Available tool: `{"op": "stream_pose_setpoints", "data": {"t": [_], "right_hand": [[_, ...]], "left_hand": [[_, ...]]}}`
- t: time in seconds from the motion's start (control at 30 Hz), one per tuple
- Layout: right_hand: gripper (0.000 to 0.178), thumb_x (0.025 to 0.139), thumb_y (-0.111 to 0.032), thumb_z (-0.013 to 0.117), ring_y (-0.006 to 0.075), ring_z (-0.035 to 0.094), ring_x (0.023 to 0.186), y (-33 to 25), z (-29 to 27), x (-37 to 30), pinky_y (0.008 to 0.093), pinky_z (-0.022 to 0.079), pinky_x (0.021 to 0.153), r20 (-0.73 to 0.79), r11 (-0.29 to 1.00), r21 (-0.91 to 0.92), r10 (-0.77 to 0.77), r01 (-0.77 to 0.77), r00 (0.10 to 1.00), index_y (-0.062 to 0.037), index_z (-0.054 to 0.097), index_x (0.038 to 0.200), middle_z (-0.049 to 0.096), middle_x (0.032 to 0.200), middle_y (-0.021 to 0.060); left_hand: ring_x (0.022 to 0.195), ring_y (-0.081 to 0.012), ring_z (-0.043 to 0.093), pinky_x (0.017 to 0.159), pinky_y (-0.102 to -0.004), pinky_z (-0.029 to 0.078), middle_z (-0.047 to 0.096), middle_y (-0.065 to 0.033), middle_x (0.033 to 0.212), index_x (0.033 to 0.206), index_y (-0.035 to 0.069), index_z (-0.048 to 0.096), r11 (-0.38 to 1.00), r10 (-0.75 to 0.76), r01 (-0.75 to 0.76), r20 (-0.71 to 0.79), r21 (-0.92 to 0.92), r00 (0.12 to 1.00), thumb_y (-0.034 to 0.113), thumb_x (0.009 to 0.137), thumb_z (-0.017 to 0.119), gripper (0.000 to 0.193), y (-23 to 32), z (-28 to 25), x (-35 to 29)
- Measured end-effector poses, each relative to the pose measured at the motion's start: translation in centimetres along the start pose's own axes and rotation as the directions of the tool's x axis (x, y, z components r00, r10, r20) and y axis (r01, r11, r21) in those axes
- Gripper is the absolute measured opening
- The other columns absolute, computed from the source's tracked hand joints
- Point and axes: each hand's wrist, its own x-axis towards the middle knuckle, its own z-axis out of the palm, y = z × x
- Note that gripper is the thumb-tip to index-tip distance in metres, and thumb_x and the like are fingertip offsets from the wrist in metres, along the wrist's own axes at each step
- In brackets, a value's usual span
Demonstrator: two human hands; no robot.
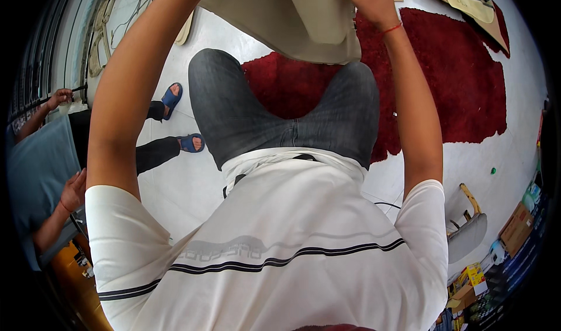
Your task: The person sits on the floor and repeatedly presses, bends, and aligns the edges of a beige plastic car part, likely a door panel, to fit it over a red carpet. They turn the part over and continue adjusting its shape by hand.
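Observation:
A large beige sheet (pixel 280 21), smooth with a folded or moulded ridge, hangs in front of me above my knees. Its upper part is cut off by the top of the picture. My right hand (pixel 372 0), with a thin red string on the wrist, is closed at the sheet's upper right edge, its fingers curled and partly cut off. My left forearm (pixel 137 68) reaches up to the top edge near the sheet's upper left. The left hand itself lies outside the picture.
Beneath the sheet, a dark red carpet piece (pixel 450 79) covers pale floor tiles. A co-worker in blue sandals (pixel 191 143) is close on my left. Flat cut pieces (pixel 467 0) lie at far right. A grey-seated stool (pixel 468 237) and cartons (pixel 516 228) stand at lower right.

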Motion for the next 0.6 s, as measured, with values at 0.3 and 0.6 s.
{"op": "stream_pose_setpoints", "data": {"t": [0.3, 0.6], "right_hand": [[0.027, 0.092, -0.013, 0.059, 0.0075, 0.063, 0.082, 2.1, -3.3, 1.2, 0.0261, 0.051, 0.075, 0.114, 0.903, 0.417, 0.057, -0.1, 0.992, -0.0003, 0.068, 0.114, 0.07, 0.097, 0.0013], [0.043, 0.102, -0.038, 0.059, 0.0227, 0.067, 0.115, 6.9, -10.2, 0.4, 0.0375, 0.048, 0.106, -0.001, 0.455, 0.878, 0.311, -0.148, 0.95, 0.0014, 0.071, 0.111, 0.073, 0.118, 0.0111]], "left_hand": [[0.077, -0.0347, 0.071, 0.073, -0.0434, 0.056, 0.073, -0.0227, 0.08, 0.081, 0.0, 0.076, 0.975, 0.029, -0.012, -0.072, 0.221, 0.997, 0.044, 0.08, 0.074, 0.044, 0.2, 3.5, 6.3], [0.133, -0.0385, 0.057, 0.111, -0.0395, 0.046, 0.056, -0.0317, 0.143, 0.15, -0.011, 0.043, 0.997, 0.044, -0.042, -0.032, 0.061, 0.999, 0.071, 0.076, 0.075, 0.115, 4.6, -4.5, 2.1]]}}
